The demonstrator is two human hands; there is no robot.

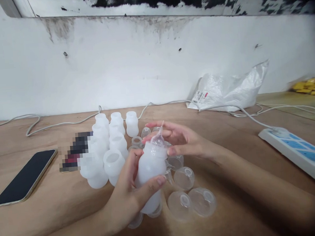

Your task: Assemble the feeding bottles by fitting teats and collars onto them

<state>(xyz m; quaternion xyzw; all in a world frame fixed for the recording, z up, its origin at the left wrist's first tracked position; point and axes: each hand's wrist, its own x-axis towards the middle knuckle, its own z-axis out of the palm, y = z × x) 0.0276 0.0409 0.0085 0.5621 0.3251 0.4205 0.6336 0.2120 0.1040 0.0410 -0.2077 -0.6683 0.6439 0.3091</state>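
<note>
My left hand [130, 193] is wrapped round a white translucent plastic bottle [150, 169], held upright over the wooden table [236, 213]. My right hand [181, 139] is at the bottle's mouth, fingers curled over a clear funnel-shaped insert [159, 138] sitting on the neck. Several more white bottles [111, 150] stand grouped just left of my hands. Several clear round caps or funnel pieces [191, 200] lie loose on the table under and right of the bottle.
A black phone [25, 175] lies at the left. A white power strip [299, 154] with its cable sits at the right. A crumpled plastic bag [226, 89] leans on the white wall at the back. Yellow items [310, 86] lie far right.
</note>
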